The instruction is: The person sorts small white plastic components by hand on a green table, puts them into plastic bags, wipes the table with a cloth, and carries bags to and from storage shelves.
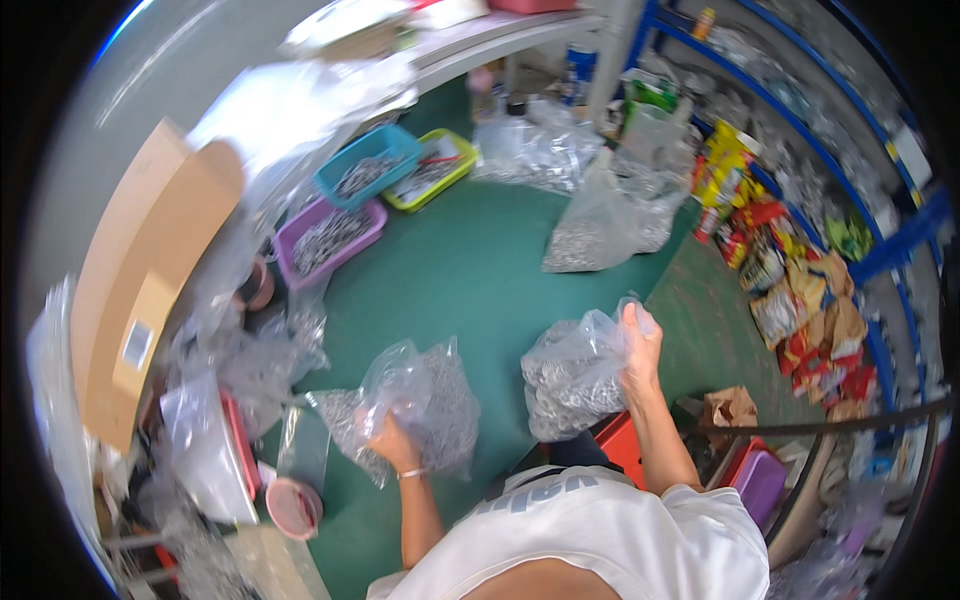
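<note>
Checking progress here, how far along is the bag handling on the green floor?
Looks midway. Three trays already hold small metal parts. In hand: left hand and right hand each grip a clear bag of parts. Left: another full bag sits untouched beyond.

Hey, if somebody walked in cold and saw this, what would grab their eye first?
Probably the two clear plastic bags of small silvery parts low in the middle: the left hand grips the left bag, the right hand holds up the right bag by its top. Behind them on the green floor sit purple, teal and yellow-green trays holding similar parts, and colourful snack packets line the right side.
</note>
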